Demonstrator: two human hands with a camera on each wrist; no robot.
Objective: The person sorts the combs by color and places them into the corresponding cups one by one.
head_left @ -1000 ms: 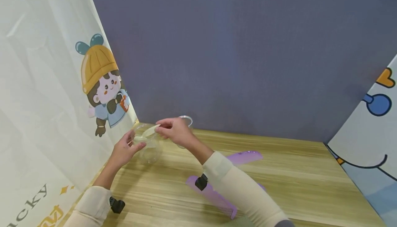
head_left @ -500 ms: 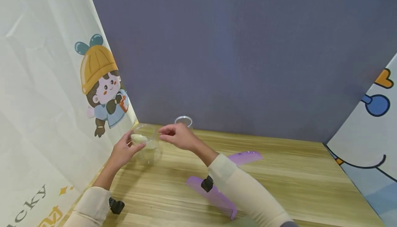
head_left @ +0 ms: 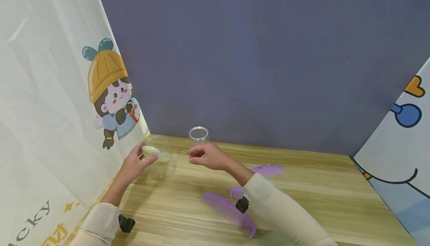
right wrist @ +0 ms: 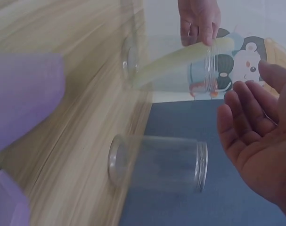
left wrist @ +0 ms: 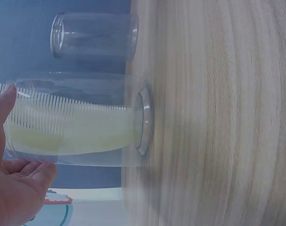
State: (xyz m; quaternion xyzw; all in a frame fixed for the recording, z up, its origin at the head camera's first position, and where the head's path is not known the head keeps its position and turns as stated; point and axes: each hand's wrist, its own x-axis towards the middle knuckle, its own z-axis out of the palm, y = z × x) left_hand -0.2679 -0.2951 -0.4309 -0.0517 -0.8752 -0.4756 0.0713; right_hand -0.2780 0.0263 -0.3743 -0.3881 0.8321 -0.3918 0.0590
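My left hand (head_left: 134, 162) grips a clear plastic jar (head_left: 162, 168) near its rim, thumb on one side and fingers on the other. Inside this upright jar leans a pale green comb (left wrist: 81, 125), its toothed side and top end showing through the wall in the left wrist view. Off to the jar's right is my right hand (head_left: 211, 157), its fingers loosely bent and nothing between them. Just behind that hand, a second clear jar (right wrist: 168, 162) stands without a lid, and nothing shows inside it.
Purple combs lie on the wooden table (head_left: 174, 208): a long one (head_left: 228, 212) in front, a small one (head_left: 236, 192) partly behind the right sleeve and another (head_left: 268, 170) farther back. A greenish comb (head_left: 268, 239) shows at the bottom edge. A grey-blue panel (head_left: 252, 70) closes the back.
The right hand has let go of a pale green comb, now down in the jar, and drawn back to the right and nearer. The left hand has stayed at the jar.
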